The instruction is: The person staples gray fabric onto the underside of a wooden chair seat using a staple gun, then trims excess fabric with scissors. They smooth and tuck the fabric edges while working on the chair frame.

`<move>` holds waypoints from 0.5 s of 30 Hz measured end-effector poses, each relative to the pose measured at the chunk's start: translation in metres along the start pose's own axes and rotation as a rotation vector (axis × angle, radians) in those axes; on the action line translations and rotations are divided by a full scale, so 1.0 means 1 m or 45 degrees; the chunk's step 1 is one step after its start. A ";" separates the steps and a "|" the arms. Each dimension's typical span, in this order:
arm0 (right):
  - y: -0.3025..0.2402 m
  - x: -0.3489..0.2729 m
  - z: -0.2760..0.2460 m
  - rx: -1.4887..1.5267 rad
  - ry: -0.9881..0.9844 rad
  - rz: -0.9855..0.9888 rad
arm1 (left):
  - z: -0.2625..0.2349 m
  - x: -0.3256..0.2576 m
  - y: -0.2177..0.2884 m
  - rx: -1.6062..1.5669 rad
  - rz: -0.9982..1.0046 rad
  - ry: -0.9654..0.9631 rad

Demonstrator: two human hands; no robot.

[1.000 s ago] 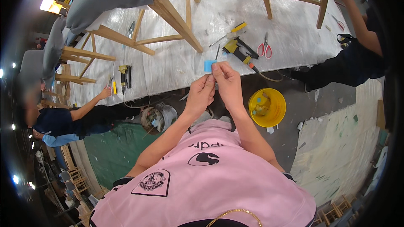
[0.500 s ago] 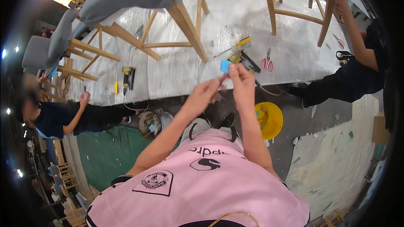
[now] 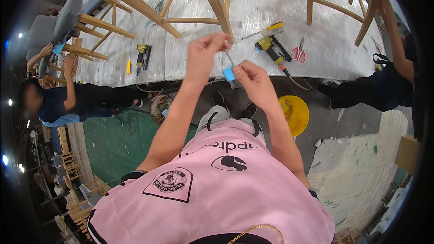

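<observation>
My right hand (image 3: 254, 81) is closed in a pinch on a small blue piece (image 3: 229, 73), flat and roughly square. It hangs over the near edge of the table. A thin dark strip (image 3: 228, 56) runs up from the blue piece toward my left hand (image 3: 205, 56), whose fingers are pinched together at its upper end. Whether the strip is part of the blue piece I cannot tell. Beyond my right hand, a staple gun (image 3: 272, 50) with an air hose lies on the table, beside red-handled scissors (image 3: 298, 53) and a yellow-handled screwdriver (image 3: 275, 25).
Upholstered grey chairs with wooden legs (image 3: 217, 4) stand upside down or tilted on the plastic-covered table (image 3: 181, 56). Another staple gun (image 3: 143, 56) lies to the left. A yellow bucket (image 3: 296, 116) stands below the edge. Co-workers stand left (image 3: 63, 97) and right (image 3: 384, 83).
My left hand has risen away from my right, and the dark strip now shows stretched between them. The blue piece has come lower and nearer. The left co-worker's hands have moved up to a chair.
</observation>
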State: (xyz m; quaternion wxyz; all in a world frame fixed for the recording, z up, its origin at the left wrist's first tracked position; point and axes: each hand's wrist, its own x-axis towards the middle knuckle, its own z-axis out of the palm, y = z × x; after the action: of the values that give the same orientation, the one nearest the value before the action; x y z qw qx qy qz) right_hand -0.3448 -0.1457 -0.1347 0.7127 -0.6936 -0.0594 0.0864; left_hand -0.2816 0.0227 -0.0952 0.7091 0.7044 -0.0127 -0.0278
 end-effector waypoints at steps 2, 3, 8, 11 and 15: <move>-0.001 -0.015 0.004 -0.071 -0.019 0.045 | -0.020 0.016 -0.003 -0.116 0.021 0.138; 0.002 -0.022 0.007 -0.095 -0.011 0.033 | -0.024 0.018 -0.001 -0.117 -0.009 0.151; 0.031 -0.050 -0.024 -0.295 -0.273 -0.019 | -0.053 0.025 -0.019 -0.264 -0.031 0.344; 0.056 -0.055 -0.051 -0.268 -0.152 0.194 | -0.097 0.042 -0.001 -0.246 0.156 0.407; 0.028 -0.009 -0.032 -0.195 0.254 0.009 | -0.033 0.009 0.002 0.022 0.049 -0.158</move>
State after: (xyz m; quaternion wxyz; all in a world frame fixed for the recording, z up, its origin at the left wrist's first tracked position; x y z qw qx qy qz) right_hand -0.3485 -0.1784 -0.1636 0.6596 -0.7515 0.0079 0.0149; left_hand -0.2710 0.0552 -0.0935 0.7014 0.7070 -0.0704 -0.0576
